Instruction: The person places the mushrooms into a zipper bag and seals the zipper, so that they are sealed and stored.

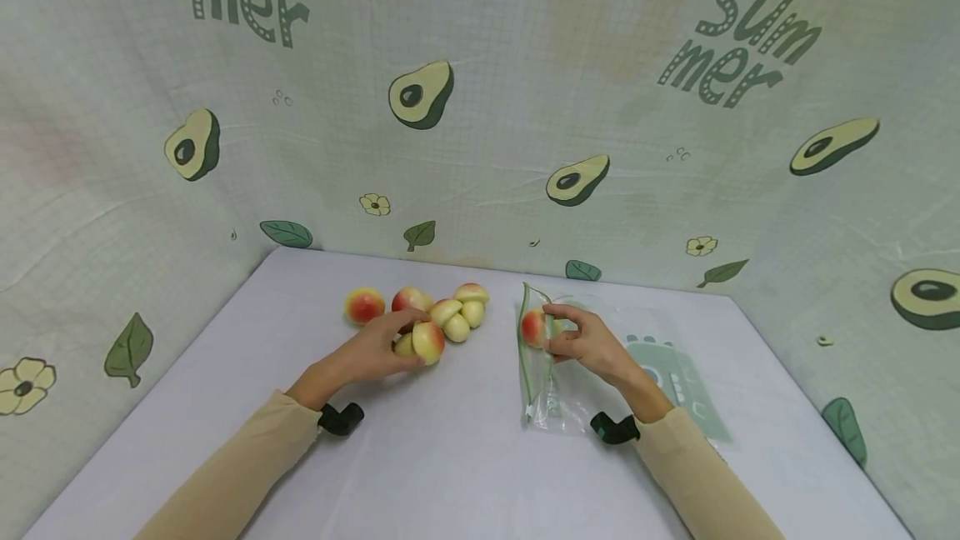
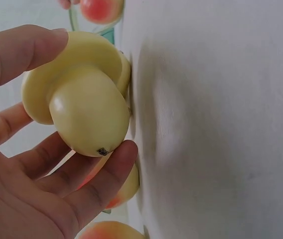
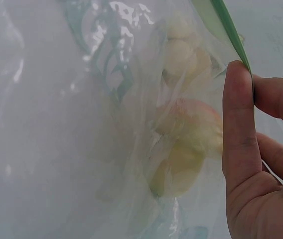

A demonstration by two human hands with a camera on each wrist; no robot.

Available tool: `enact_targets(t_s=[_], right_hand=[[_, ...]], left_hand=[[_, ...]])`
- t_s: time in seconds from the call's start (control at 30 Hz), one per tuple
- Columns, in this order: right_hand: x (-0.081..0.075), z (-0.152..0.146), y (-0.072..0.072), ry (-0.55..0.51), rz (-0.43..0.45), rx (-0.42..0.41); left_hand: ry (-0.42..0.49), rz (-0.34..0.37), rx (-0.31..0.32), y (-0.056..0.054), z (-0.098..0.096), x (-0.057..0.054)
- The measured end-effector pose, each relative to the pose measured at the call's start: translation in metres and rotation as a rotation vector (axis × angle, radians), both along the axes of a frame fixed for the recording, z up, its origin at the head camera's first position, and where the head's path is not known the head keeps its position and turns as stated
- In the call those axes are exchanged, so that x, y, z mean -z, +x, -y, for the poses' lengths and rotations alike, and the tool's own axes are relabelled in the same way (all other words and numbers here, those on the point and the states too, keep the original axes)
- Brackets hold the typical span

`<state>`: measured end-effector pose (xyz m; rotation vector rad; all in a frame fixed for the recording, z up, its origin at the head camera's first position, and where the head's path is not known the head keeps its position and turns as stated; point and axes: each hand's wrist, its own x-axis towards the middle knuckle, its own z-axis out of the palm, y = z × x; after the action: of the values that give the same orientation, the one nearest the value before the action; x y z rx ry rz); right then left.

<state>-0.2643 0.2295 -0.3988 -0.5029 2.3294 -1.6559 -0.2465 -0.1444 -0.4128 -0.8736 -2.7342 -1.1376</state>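
Observation:
My left hand (image 1: 378, 348) holds a toy mushroom (image 1: 428, 342) with a red-and-yellow cap, just above the table. In the left wrist view its pale stem (image 2: 89, 112) points toward the camera, with the thumb on the cap and fingers spread below. My right hand (image 1: 588, 340) pinches the green-edged mouth of a clear zip bag (image 1: 577, 407). Another mushroom (image 1: 534, 328) shows at the bag's mouth; its stem is mostly hidden. In the right wrist view the green strip (image 3: 228, 30) runs between thumb and fingers, and blurred mushrooms (image 3: 181, 164) show through the film.
Several more mushrooms sit beyond my left hand: a red-yellow one (image 1: 365, 306) at left, one (image 1: 412, 299) partly behind the hand, and two with pale stems, one nearer (image 1: 446, 311) and one farther (image 1: 471, 293). Printed cloth (image 1: 495, 107) walls the white table (image 1: 420, 473).

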Motion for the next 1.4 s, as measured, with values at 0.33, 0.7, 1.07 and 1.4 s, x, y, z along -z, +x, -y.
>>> enact_targets(t_s=[0.33, 0.7, 1.07, 1.4], right_hand=[[0.001, 0.001, -0.001, -0.005, -0.003, 0.0], [0.003, -0.001, -0.002, 0.007, -0.01, 0.0], [0.002, 0.0, -0.001, 0.005, -0.02, -0.004], [0.002, 0.0, -0.002, 0.008, -0.028, -0.014]], left_hand=[[0.035, 0.002, 0.065, 0.006, -0.009, -0.003], [0.01, 0.012, 0.072, 0.01, -0.017, -0.002], [0.008, -0.043, 0.073, 0.009, -0.025, -0.003], [0.017, -0.1, 0.113, 0.002, -0.042, -0.002]])
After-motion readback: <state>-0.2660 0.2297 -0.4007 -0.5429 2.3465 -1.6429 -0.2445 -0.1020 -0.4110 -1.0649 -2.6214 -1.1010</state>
